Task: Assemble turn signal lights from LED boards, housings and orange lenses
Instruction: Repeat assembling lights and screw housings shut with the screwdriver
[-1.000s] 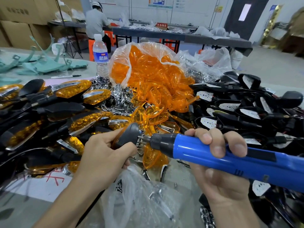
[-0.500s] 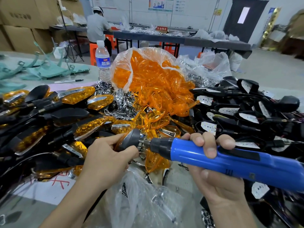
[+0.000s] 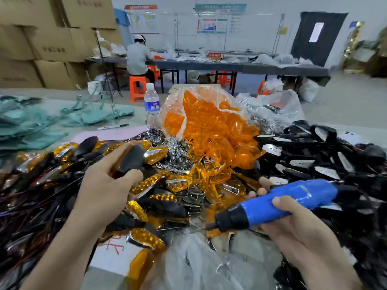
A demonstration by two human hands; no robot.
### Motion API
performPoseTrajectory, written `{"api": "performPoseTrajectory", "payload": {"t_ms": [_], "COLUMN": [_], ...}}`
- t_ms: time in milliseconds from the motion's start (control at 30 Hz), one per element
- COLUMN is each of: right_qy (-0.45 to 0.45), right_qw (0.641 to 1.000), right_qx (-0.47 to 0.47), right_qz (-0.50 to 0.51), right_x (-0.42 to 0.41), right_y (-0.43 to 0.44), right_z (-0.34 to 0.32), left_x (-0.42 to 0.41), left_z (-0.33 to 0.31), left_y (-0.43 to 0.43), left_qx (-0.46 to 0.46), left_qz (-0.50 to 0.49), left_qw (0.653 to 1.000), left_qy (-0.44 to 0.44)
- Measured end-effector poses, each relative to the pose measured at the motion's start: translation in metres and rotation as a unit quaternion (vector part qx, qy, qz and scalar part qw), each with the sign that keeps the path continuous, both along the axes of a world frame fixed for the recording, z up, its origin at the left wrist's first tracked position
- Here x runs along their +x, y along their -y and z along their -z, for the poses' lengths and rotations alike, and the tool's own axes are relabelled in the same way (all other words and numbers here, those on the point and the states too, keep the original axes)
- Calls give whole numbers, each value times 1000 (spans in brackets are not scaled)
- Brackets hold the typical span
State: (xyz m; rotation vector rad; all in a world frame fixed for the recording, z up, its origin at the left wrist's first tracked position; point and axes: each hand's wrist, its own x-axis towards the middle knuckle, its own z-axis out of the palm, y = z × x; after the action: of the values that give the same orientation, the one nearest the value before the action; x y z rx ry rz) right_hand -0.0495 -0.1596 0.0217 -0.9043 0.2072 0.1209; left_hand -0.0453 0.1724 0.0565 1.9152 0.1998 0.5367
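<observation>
Left of the lens bag (image 3: 209,122), the left hand (image 3: 104,189) grips a turn signal (image 3: 132,160), probably for stacking; the right hand (image 3: 293,225) clasps the screwdriver (image 3: 289,199) aside.

Stacked cardboard boxes (image 3: 41,38), long dark table (image 3: 240,66), black door (image 3: 320,36)

The driver (image 3: 289,203) is bright blue with a black nose. The held light (image 3: 132,161) shows a black back with what looks like an amber edge, though it is blurred. The lenses (image 3: 209,126) are clear orange in a colourless bag (image 3: 173,103), the housings (image 3: 326,132) are black around white boards (image 3: 272,149), and the finished lights (image 3: 146,183) are black with faceted, glittering amber faces and chrome trim. Farther off, the bottle (image 3: 152,106) has a blue label, the stools (image 3: 137,84) are orange, the boxes (image 3: 41,49) brown, the parts (image 3: 94,116) teal, and the paper (image 3: 113,256) is white with red strokes.
</observation>
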Motion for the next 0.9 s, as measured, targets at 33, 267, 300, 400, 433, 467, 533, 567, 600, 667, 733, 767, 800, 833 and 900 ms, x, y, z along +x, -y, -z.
{"api": "performPoseTrajectory", "payload": {"t_ms": [33,267,300,400,433,467,533,567,600,667,733,767,800,833,900], "right_qy": [-8,-66,-64,-49,-50,-55,-62,-63,-66,-67,-64,-60,-56,-51,-37], "right_qw": [1000,940,921,834,801,770,719,698,675,621,545,511,485,461,424], "right_qx": [-14,-334,-385,-550,-596,-634,-691,-712,-733,-781,-836,-857,-873,-886,-905], "right_qz": [-3,-2,2,-17,-27,-34,-41,-40,-39,-26,1,12,17,19,21], "right_x": [2,-1,-1,3,6,9,15,18,19,19,17,16,16,17,19], "right_y": [-2,-7,-5,1,4,6,9,9,8,3,-4,-8,-11,-14,-18], "right_z": [-1,-18,-19,-16,-13,-11,-1,4,7,13,12,12,11,12,17], "left_x": [3,42,52,73,77,78,79,79,79,78,79,77,73,67,51], "left_z": [-5,-26,-23,-7,-2,1,6,9,11,16,16,13,10,5,-3], "left_y": [-7,-55,-62,-83,-89,-93,-101,-105,-109,-115,-115,-112,-107,-99,-75], "left_qx": [48,434,428,363,342,325,289,274,265,261,255,254,261,273,310], "left_qz": [-22,-95,-67,28,44,53,48,38,25,9,-4,-20,-39,-56,-65], "left_qw": [999,892,899,931,938,942,953,957,960,960,960,961,961,959,947], "left_qy": [13,85,62,-19,-44,-63,-82,-86,-90,-103,-118,-111,-87,-50,56]}}
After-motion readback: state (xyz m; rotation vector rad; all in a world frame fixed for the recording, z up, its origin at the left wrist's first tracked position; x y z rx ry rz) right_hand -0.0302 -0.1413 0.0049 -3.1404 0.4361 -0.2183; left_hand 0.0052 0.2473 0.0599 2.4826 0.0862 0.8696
